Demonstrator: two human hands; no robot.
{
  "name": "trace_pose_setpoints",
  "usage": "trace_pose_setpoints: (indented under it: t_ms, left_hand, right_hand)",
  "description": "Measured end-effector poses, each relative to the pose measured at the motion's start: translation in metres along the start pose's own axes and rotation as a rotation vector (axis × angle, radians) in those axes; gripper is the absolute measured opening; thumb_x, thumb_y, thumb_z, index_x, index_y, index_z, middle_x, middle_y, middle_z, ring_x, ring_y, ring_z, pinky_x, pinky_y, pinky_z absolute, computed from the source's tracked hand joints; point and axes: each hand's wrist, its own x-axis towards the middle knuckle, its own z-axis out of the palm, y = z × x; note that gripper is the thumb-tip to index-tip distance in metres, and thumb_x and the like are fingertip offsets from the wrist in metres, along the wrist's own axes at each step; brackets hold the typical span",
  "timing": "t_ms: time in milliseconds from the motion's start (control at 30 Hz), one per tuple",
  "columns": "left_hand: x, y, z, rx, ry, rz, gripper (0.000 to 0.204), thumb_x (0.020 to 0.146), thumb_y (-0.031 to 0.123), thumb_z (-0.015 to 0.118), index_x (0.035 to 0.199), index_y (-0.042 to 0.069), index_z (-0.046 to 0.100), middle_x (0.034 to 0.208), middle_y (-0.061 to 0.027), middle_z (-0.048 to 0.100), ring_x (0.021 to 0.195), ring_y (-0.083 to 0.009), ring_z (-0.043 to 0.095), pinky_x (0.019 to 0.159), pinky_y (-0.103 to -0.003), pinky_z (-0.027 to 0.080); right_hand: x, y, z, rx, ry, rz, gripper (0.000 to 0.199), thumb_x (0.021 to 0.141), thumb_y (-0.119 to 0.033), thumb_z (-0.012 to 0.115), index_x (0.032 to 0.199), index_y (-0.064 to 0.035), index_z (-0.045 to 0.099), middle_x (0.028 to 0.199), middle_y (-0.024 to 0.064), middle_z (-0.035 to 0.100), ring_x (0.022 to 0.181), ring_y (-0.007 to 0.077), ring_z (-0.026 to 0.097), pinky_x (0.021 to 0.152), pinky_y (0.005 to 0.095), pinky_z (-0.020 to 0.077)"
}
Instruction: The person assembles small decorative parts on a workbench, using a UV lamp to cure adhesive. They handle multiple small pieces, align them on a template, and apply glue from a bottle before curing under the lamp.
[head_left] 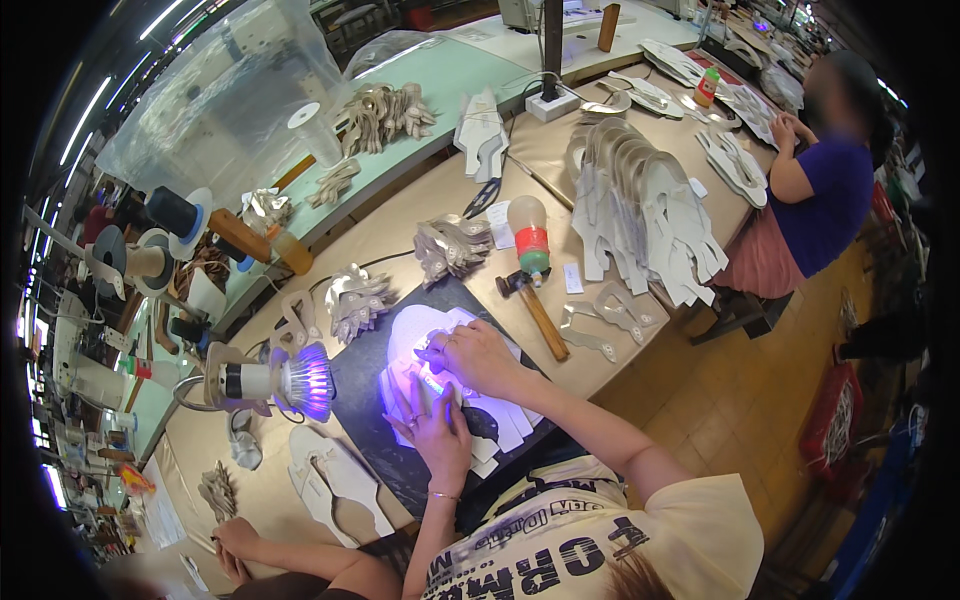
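Both hands work close together over a pale, flat cut piece [412,326] lying on a dark mat [362,412], near the tabletop's [200,438] front edge, where the person sits. Reaching across from that edge, the right hand [475,357] has its thumb and fingers drawn together at the piece; I can't tell whether they pinch something small. The left hand [440,442] lies lower on the piece, fingers loosely spread and pressing on it, grasping nothing that I can see. A lamp [308,383] throws violet light over them from the mat's left side. Two heaps of shiny grey pieces, one at the mat's far corner [357,303] and one beyond it [453,250], sit toward the tabletop's back edge. To the right, a hammer [543,320] slants toward the front edge, its head just beside a red-banded bottle [529,238]. Farther right along the tabletop spreads a big stack of pale pieces [640,205].
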Motion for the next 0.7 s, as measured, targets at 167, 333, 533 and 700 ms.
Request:
trace_pose_setpoints:
  t_ms: [167, 333, 533, 700]
  left_hand:
    - [0.004, -0.004, 0.000, -0.081, -0.046, 0.013, 0.027, 0.092, 0.014, 0.059, 0.118, 0.010, 0.064, 0.152, -0.0212, 0.035, 0.145, -0.0414, 0.021, 0.118, -0.055, 0.009]
    - [0.005, -0.004, -0.001, -0.078, -0.040, 0.044, 0.029, 0.092, 0.014, 0.056, 0.119, 0.006, 0.061, 0.152, -0.0222, 0.033, 0.144, -0.0425, 0.023, 0.118, -0.053, 0.015]
    - [0.005, -0.004, -0.004, -0.028, -0.055, 0.080, 0.039, 0.092, 0.014, 0.055, 0.130, 0.005, 0.055, 0.153, -0.0211, 0.032, 0.145, -0.0419, 0.021, 0.119, -0.051, 0.015]
    - [0.000, 0.000, -0.008, -0.058, -0.065, 0.049, 0.039, 0.094, 0.013, 0.053, 0.132, 0.006, 0.055, 0.153, -0.0199, 0.034, 0.144, -0.0425, 0.024, 0.117, -0.051, 0.018]
  right_hand:
    - [0.002, 0.005, -0.004, 0.051, 0.009, -0.121, 0.030, 0.086, -0.033, 0.066, 0.104, -0.0088, 0.065, 0.110, 0.0098, 0.064, 0.103, 0.0249, 0.058, 0.089, 0.0398, 0.0414]
    - [-0.004, 0.015, -0.019, 0.160, -0.118, -0.197, 0.035, 0.084, -0.033, 0.069, 0.111, -0.0106, 0.067, 0.125, 0.0106, 0.056, 0.116, 0.0281, 0.051, 0.098, 0.0423, 0.0398]
    - [-0.007, 0.018, -0.023, 0.164, -0.155, -0.216, 0.035, 0.086, -0.030, 0.067, 0.119, -0.0157, 0.066, 0.124, 0.0087, 0.059, 0.119, 0.0295, 0.051, 0.103, 0.0430, 0.0383]
    - [-0.011, 0.018, -0.019, 0.168, -0.175, -0.225, 0.032, 0.088, -0.033, 0.065, 0.114, -0.0150, 0.069, 0.120, 0.0068, 0.061, 0.116, 0.0268, 0.052, 0.100, 0.0420, 0.0397]
